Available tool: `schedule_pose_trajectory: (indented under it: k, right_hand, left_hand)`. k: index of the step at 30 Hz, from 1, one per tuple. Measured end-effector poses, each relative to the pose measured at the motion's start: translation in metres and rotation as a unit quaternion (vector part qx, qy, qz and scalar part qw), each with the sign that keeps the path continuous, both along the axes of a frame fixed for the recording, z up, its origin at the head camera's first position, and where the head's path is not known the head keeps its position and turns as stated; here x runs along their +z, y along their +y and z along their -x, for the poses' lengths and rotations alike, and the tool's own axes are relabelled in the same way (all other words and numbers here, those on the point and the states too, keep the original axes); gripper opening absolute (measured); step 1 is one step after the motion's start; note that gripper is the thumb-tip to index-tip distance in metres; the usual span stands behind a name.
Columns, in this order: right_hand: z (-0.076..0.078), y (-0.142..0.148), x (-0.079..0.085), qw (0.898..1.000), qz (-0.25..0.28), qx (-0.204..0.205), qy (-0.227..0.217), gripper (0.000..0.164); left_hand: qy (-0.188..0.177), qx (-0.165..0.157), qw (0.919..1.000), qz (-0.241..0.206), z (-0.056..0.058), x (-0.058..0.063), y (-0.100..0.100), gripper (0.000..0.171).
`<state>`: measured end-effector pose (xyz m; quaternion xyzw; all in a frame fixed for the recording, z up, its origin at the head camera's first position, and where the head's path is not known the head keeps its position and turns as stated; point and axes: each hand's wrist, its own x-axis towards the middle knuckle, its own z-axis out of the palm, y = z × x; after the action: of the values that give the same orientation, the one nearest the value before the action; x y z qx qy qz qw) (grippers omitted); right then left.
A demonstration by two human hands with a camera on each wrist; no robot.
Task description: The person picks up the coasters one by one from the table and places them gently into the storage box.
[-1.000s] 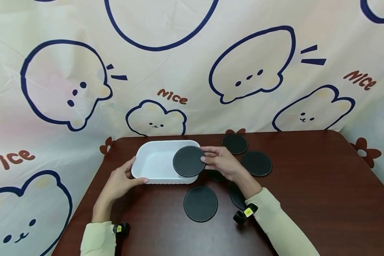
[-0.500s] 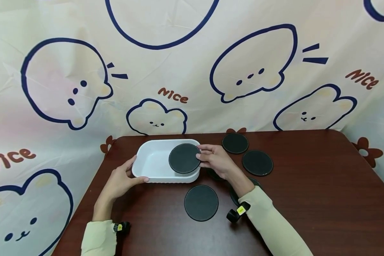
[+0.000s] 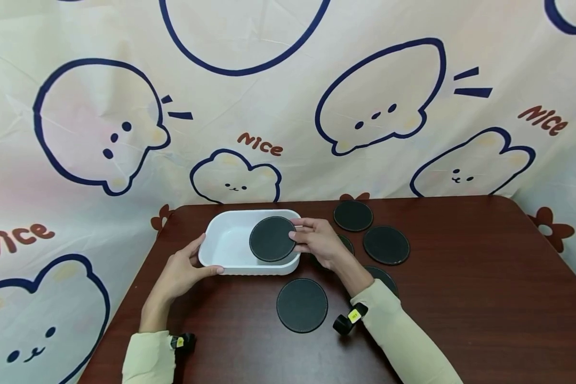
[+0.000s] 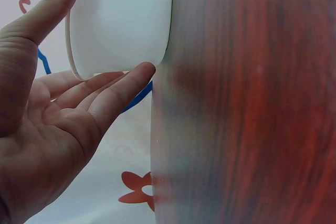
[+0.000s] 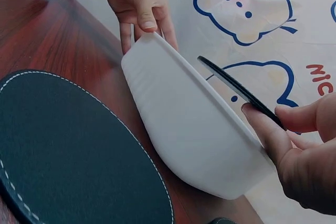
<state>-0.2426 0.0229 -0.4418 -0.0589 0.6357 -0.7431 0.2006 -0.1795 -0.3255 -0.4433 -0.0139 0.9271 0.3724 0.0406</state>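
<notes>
A white rectangular plastic container (image 3: 230, 240) with rounded corners stands at the back left of the table. My left hand (image 3: 178, 273) grips its left end, thumb along the near rim and fingers at the left side. In the left wrist view, the fingertips lie against the container's end wall (image 4: 123, 19). Between thumb and fingers, my right hand (image 3: 319, 242) pinches a round dark coaster (image 3: 271, 239) by its right edge. The coaster is over the right half of the container; the right wrist view shows it edge-on and tilted above the rim (image 5: 210, 90).
Several more dark round coasters lie on the brown table (image 3: 461, 288): one in front (image 3: 302, 305), one at the right (image 3: 386, 245), one at the back edge (image 3: 353, 215). Others are partly hidden by the right arm. A patterned cloth (image 3: 297, 106) hangs behind.
My right hand has moved left with the coaster, taking it further over the container. The left hand and container have stayed in place.
</notes>
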Motion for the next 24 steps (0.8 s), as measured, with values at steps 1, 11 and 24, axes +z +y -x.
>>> schedule_pose_trajectory:
  k: [1, 11, 24]
  right_hand:
    - [0.0, -0.001, -0.001, 1.0, -0.002, 0.0, 0.001, 0.047]
    - [-0.003, -0.012, 0.003, 0.999, -0.037, -0.014, 0.028, 0.047]
    - [-0.017, -0.007, 0.02, 0.923, -0.271, -0.049, 0.268, 0.04]
  left_hand:
    - [0.0, 0.001, 1.0, -0.002, 0.0, 0.0, 0.0, 0.119]
    - [-0.002, 0.0, 1.0, -0.001, -0.001, 0.001, 0.0, 0.118]
    - [-0.001, -0.003, 1.0, -0.004, 0.0, -0.001, -0.002, 0.12]
